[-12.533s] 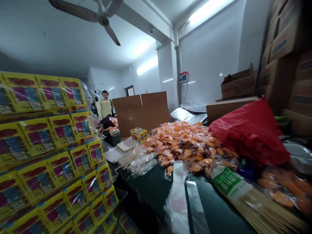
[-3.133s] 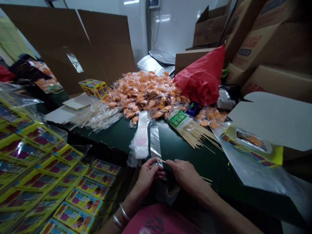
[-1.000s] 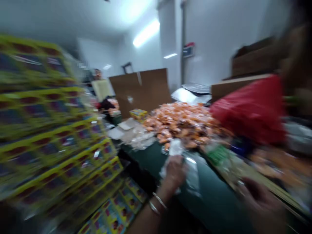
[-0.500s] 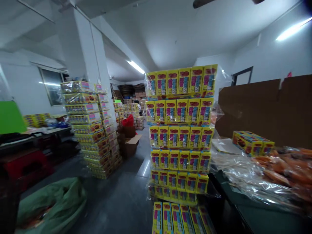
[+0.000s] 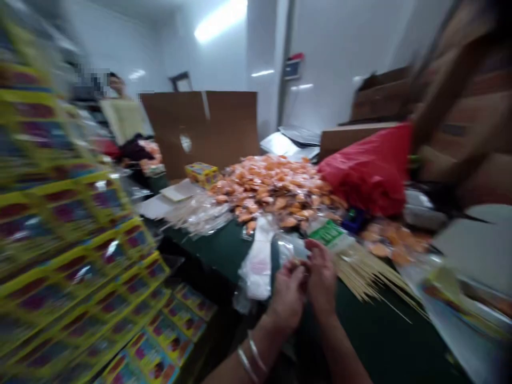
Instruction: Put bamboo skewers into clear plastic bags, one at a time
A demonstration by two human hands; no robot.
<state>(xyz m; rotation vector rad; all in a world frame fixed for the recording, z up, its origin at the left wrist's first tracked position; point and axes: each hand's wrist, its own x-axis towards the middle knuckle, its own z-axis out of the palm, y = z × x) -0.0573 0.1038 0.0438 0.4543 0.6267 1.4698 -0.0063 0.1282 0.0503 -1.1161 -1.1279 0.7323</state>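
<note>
Holding left hand (image 5: 286, 296) and right hand (image 5: 320, 277) together above the desk (image 5: 218, 258), toward the near edge, fingertip to fingertip. Curling the left fingers inward and propping the right ones more upright beside them. Leaving unclear, through the blur, any grip on something small and pale between the fingertips. One second ago, reaching wide instead, left on the white sleeves (image 5: 258, 266) and right by the bamboo skewers (image 5: 368, 274); then facing the yellow boxes (image 5: 76, 234), neither hand in view. Now facing the desk again and joining both hands, so probably swapping reaching for finer two-handed work. Showing a clear plastic sleeve (image 5: 285, 246) right at the fingertips, perhaps held, perhaps merely lying behind them. Going outward, finding the white sleeves just left, running to the near edge, and the skewers fanning rightward. Noting, toward the far edge, a heap of orange wrapped pieces (image 5: 276, 184), between a small yellow box (image 5: 202, 174) and a red bag (image 5: 372, 170).
</note>
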